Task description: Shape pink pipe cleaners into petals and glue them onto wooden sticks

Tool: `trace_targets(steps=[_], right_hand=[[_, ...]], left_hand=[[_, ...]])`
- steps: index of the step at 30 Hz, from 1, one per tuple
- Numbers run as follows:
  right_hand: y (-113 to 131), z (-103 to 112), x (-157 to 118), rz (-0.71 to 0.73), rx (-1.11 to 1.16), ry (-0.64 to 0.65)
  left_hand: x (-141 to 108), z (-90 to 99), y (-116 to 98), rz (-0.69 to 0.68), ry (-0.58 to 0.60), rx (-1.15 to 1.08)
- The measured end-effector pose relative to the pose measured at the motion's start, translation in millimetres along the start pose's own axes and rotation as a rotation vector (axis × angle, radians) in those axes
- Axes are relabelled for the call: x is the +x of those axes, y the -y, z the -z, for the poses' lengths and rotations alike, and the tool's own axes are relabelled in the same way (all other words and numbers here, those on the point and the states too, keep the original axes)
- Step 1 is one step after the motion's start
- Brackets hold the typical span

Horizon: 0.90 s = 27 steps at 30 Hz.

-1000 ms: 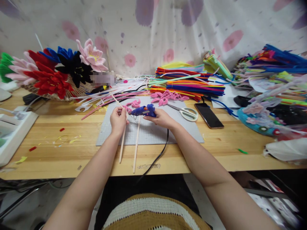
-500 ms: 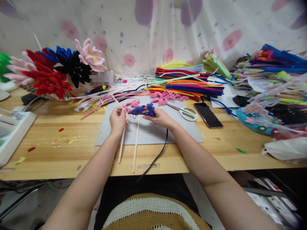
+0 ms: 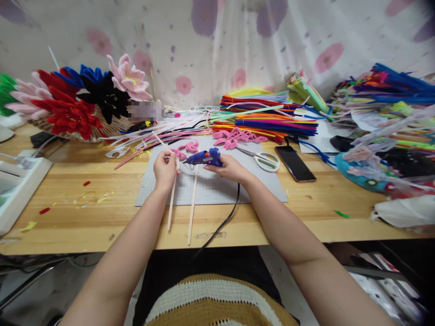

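My left hand (image 3: 165, 170) is closed with its fingertips pinched on a thin cream strip (image 3: 159, 139), whose free end points up and to the left. Whether this joins the pale strip (image 3: 171, 206) below the hand, I cannot tell. In my right hand (image 3: 227, 167) is a blue hot glue gun (image 3: 205, 157), its nozzle directed left, close to my left fingertips. A second pale strip (image 3: 193, 206) lies between my hands, reaching over the front edge of the grey cutting mat (image 3: 258, 192). Pink curled pipe-cleaner pieces (image 3: 187, 147) rest just behind the nozzle.
White-handled scissors (image 3: 267, 161) and a phone (image 3: 295, 163) lie to the right. Behind are bundled colourful pipe cleaners (image 3: 272, 122). Fuzzy flowers (image 3: 73, 111) stand at back left, near a white power strip (image 3: 25, 190). The glue gun's black cord (image 3: 224, 222) hangs over the table's front edge.
My left hand and the end of the cream strip have shifted slightly left. The glue gun has moved a touch to the right; both grips look the same.
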State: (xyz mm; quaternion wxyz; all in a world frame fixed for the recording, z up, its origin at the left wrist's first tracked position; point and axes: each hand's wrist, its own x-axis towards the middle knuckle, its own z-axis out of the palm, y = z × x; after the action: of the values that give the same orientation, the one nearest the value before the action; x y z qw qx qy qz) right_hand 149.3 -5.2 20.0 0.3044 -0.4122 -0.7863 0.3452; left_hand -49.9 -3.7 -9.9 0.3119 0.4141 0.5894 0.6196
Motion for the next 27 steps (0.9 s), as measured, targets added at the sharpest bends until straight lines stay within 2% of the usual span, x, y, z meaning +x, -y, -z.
trace_targets(steps=[7,27], right_hand=[[-4.0,-3.2,2.8,0.039,-0.019,-0.009],[-4.2,-1.8,-1.1,0.013,0.002,0.025]], left_hand=[[0.3,-0.1,0.5,0.010,-0.003,0.002],[6.8,5.0,-3.0,0.008,-0.065,-0.024]])
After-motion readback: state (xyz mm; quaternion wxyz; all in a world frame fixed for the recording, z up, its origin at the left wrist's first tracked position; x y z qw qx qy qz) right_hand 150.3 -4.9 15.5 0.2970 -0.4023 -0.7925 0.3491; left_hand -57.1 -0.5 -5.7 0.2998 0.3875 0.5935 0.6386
